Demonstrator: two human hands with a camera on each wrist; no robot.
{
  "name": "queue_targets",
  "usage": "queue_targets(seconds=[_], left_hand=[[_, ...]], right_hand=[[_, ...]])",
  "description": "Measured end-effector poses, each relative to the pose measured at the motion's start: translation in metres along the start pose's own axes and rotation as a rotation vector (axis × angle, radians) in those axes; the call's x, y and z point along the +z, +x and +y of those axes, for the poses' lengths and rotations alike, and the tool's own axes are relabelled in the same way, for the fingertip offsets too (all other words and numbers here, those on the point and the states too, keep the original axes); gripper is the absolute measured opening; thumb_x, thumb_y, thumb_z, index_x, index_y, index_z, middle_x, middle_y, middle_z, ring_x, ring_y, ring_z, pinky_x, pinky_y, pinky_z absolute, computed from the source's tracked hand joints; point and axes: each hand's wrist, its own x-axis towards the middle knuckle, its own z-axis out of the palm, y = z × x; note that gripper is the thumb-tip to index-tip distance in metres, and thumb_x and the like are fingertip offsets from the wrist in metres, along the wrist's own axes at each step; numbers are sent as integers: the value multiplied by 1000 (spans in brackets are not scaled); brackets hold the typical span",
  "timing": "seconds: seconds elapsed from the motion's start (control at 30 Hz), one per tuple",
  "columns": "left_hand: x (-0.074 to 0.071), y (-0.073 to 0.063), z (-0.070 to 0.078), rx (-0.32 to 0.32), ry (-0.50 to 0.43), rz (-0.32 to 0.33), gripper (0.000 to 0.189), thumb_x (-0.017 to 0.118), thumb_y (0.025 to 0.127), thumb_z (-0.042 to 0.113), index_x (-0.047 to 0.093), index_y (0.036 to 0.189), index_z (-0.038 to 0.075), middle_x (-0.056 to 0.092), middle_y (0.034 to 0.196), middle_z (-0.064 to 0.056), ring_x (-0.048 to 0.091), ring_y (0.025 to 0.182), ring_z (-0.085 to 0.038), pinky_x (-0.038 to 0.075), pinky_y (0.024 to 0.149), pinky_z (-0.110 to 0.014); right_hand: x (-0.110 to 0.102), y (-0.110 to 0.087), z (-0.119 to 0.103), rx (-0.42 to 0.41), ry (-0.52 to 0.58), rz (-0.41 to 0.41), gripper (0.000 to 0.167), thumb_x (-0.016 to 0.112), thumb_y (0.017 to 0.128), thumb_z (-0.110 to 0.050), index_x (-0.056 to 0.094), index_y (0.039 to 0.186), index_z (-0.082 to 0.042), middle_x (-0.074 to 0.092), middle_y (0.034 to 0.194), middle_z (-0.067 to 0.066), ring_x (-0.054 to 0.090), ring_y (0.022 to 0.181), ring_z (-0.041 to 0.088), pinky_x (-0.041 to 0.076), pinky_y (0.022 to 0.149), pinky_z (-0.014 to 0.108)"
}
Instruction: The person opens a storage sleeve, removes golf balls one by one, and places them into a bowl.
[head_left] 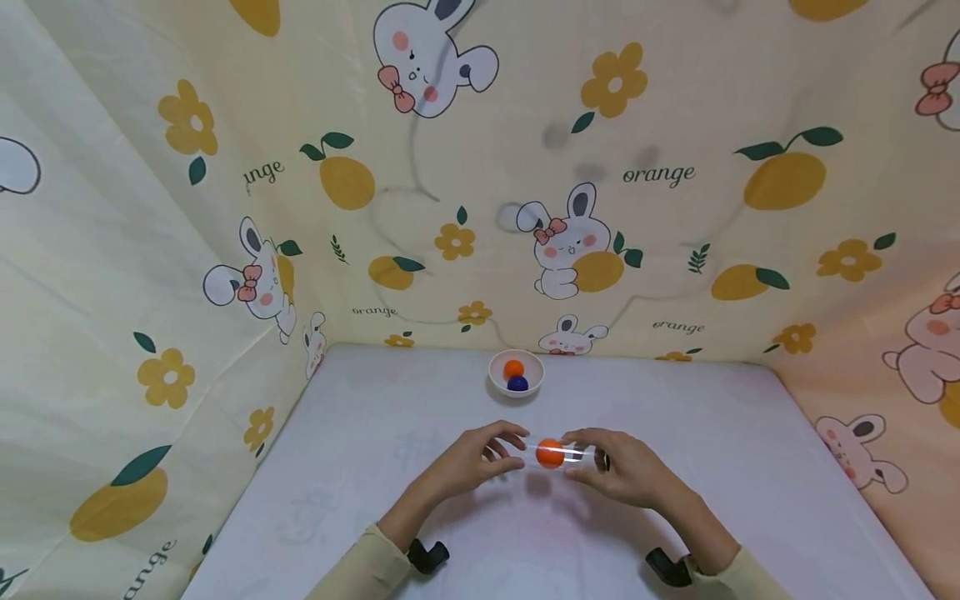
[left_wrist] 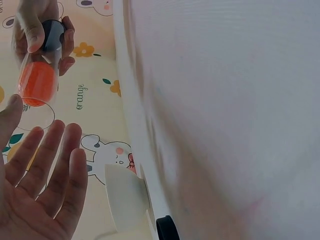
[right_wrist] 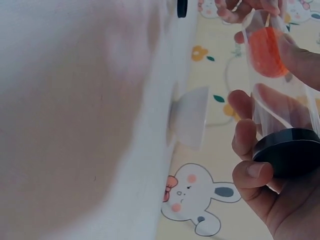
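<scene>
My right hand (head_left: 626, 467) grips a clear cylindrical tube (right_wrist: 280, 105) with a black end (right_wrist: 287, 150), holding it sideways above the table. Inside the tube, towards its left end, sits an orange ball (head_left: 550, 453). My left hand (left_wrist: 45, 185) is at the tube's open left rim, fingers spread and loosely bent. Its thumb is close to that rim; whether it touches cannot be made out. A white bowl (head_left: 495, 387) stands beyond the hands, with another orange ball (head_left: 513, 368) and a dark blue ball (head_left: 517, 383) in it.
The white-covered table (head_left: 360, 433) meets a printed cloth backdrop (head_left: 675, 250) at the back and both sides. Black wrist-worn pieces (head_left: 429, 557) show at both sleeves.
</scene>
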Motion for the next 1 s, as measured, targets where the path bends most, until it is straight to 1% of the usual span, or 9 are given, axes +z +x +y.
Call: queue_targets(seconds=[0.03, 0.1, 0.17, 0.27, 0.47, 0.5, 0.63, 0.73, 1.0], left_hand=[[0, 0, 0, 4, -1, 1, 42, 77, 102, 32, 64, 142, 29, 74, 130, -5, 69, 100, -6, 60, 89, -29], [0, 0, 0, 9, -2, 1, 43, 77, 101, 33, 64, 142, 29, 73, 130, -6, 70, 100, -6, 60, 89, -29], [0, 0, 0, 11, -1, 3, 43, 78, 101, 33, 64, 142, 30, 74, 130, -5, 70, 99, -6, 60, 89, -29], [1, 1, 0, 6, 3, 9, 44, 79, 100, 33, 64, 142, 30, 74, 129, -2, 70, 98, -5, 60, 89, -29], [4, 2, -2, 5, 8, 16, 48, 80, 100, 30, 64, 144, 21, 74, 128, 1, 70, 98, -6, 60, 89, -29], [4, 2, -2, 2, 7, 17, 49, 80, 100, 30, 64, 144, 20, 74, 128, 3, 70, 98, -6, 60, 89, -29], [5, 1, -3, -18, 6, 23, 46, 81, 99, 30, 65, 142, 27, 72, 128, 9, 69, 99, -6, 60, 89, -27], [4, 0, -3, -30, 7, 25, 44, 80, 99, 32, 65, 140, 32, 71, 127, 10, 68, 99, -6, 59, 89, -26], [2, -1, -4, -29, 8, 19, 44, 80, 99, 34, 65, 141, 30, 72, 126, 9, 67, 101, -7, 59, 89, -25]], right_hand=[[0, 0, 0, 0, -2, 0, 49, 81, 95, -50, 73, 135, -23, 77, 114, -2, 56, 73, 6, 48, 61, 24], [0, 0, -1, 1, -11, 6, 48, 82, 94, -49, 74, 134, -24, 75, 107, -6, 55, 72, 6, 47, 59, 25], [-1, 0, -1, 1, -20, 11, 46, 83, 94, -47, 74, 133, -24, 72, 99, -9, 53, 69, 5, 45, 58, 25], [-2, 1, -2, 6, -30, 17, 45, 83, 93, -47, 74, 132, -26, 67, 93, -13, 51, 67, 4, 44, 56, 25], [-1, -1, -2, 10, -56, 17, 50, 81, 93, -56, 74, 132, -27, 65, 92, -14, 51, 69, 4, 43, 58, 25], [-1, -1, -2, 11, -59, 16, 51, 80, 93, -57, 74, 133, -27, 65, 91, -14, 51, 69, 4, 43, 58, 24], [-1, -1, -3, 17, -62, 9, 51, 79, 93, -59, 73, 133, -28, 64, 92, -15, 51, 70, 4, 43, 58, 24], [-1, 0, -3, 23, -61, 3, 51, 79, 93, -58, 73, 133, -29, 64, 93, -15, 51, 70, 5, 43, 58, 25], [0, 1, -4, 16, -58, 0, 47, 83, 94, -49, 73, 134, -27, 62, 90, -17, 50, 68, 3, 43, 57, 24]])
